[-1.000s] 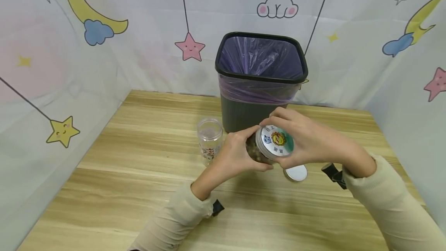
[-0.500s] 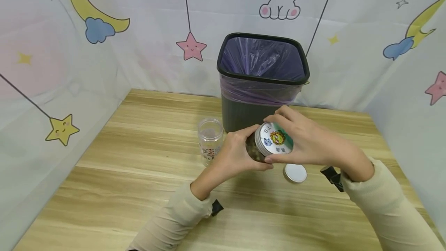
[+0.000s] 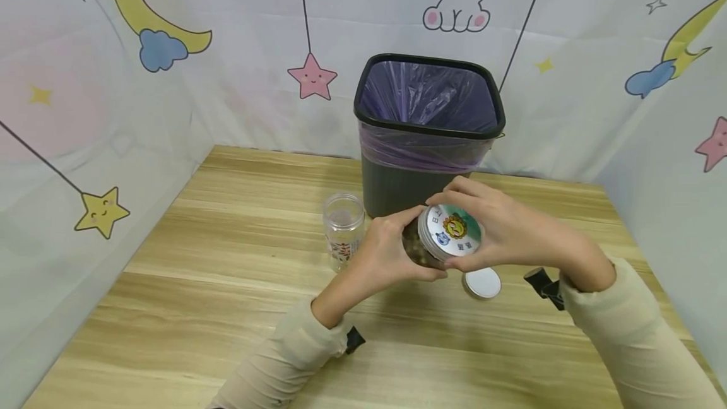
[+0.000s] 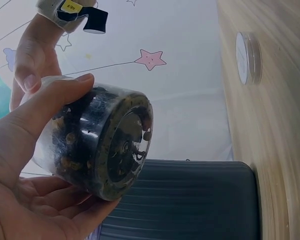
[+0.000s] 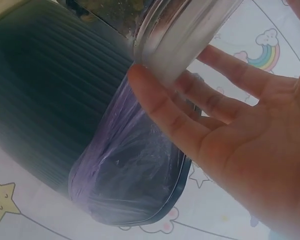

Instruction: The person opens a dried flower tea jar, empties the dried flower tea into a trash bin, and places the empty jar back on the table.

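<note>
A clear jar (image 3: 414, 246) with dark, lumpy contents is tilted above the table, its lid side toward the right. My left hand (image 3: 386, 248) grips the jar's body, thumb on one side and fingers on the other in the left wrist view. The fingers and thumb of my right hand (image 3: 494, 223) hold the rim of its lid (image 3: 454, 229), which is printed with a sunflower, a small blue animal and characters. In the left wrist view the jar's bottom (image 4: 127, 147) faces the camera.
Behind the hands stands a dark bin (image 3: 392, 185) lined with a purple bag. An uncovered clear jar (image 3: 342, 223) with a printed side is left of it. A flat silver lid (image 3: 483, 283) lies on the wooden table (image 3: 238, 232). Printed cloth (image 3: 244, 24) surrounds the table.
The lid's print has turned counterclockwise, its blue animal going from the left side to the lower left. The right fingers have shifted round the rim. The left hand stays put on the jar.
</note>
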`<control>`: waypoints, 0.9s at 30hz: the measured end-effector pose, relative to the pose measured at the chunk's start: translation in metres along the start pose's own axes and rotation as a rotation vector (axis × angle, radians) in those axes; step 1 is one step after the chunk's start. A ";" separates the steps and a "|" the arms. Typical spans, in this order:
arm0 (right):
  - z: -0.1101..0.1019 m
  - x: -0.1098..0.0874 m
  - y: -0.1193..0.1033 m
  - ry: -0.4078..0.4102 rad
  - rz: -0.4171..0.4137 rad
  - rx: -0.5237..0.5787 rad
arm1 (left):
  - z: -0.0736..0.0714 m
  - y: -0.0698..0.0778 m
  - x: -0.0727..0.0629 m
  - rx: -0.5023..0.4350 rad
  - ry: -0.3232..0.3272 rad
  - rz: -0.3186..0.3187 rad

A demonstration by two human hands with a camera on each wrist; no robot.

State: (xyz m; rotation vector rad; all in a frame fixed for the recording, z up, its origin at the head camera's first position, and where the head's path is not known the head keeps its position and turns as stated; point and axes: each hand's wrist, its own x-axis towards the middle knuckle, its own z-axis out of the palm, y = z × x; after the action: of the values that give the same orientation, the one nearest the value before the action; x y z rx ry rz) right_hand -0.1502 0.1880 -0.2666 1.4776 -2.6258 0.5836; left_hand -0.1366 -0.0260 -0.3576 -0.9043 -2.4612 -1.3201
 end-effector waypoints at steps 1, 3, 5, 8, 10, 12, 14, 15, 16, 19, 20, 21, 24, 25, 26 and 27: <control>0.000 0.000 0.001 0.002 -0.013 0.002 | 0.000 0.000 0.000 0.000 -0.001 0.000; 0.000 0.001 0.001 0.007 -0.044 0.009 | 0.000 0.000 0.000 -0.003 -0.002 -0.001; 0.000 0.001 0.002 0.012 -0.075 0.013 | 0.000 0.000 -0.001 -0.008 -0.003 -0.002; -0.001 0.001 0.002 0.014 -0.114 0.020 | 0.000 0.000 -0.001 -0.013 -0.003 -0.005; -0.001 0.000 0.002 0.012 -0.124 0.019 | 0.000 0.000 -0.002 -0.016 -0.002 -0.006; -0.001 0.000 0.002 0.005 -0.124 0.026 | 0.000 0.000 -0.002 -0.017 -0.001 -0.004; -0.002 0.000 0.002 0.001 -0.120 0.028 | 0.000 0.000 -0.001 -0.017 0.000 -0.003; -0.002 0.000 0.002 -0.002 -0.117 0.030 | 0.000 0.000 -0.001 -0.016 -0.001 -0.003; -0.002 -0.001 0.001 -0.005 -0.113 0.032 | 0.000 0.000 -0.001 -0.015 -0.002 -0.003; -0.003 -0.002 0.001 -0.014 -0.111 0.040 | 0.000 0.000 -0.001 -0.003 -0.006 -0.003; -0.003 -0.002 0.000 -0.017 -0.113 0.044 | 0.000 0.000 -0.001 0.000 -0.007 -0.003; -0.004 -0.002 0.000 -0.018 -0.117 0.048 | 0.001 0.000 -0.001 0.002 -0.008 -0.004; -0.004 -0.001 0.000 -0.010 -0.141 0.051 | 0.000 0.000 -0.001 -0.001 -0.005 -0.006; -0.005 -0.001 0.000 -0.006 -0.149 0.052 | 0.000 0.000 -0.001 -0.007 -0.005 -0.006; -0.005 -0.001 0.001 -0.001 -0.156 0.053 | 0.000 0.000 -0.001 -0.011 -0.004 -0.008; -0.005 -0.001 0.001 0.003 -0.160 0.053 | 0.000 0.000 -0.001 -0.013 -0.003 -0.008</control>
State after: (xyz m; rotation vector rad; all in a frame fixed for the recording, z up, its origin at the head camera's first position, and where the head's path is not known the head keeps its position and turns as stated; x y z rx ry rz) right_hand -0.1507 0.1909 -0.2625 1.6811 -2.4771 0.6428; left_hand -0.1362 -0.0267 -0.3582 -0.9009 -2.4644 -1.3396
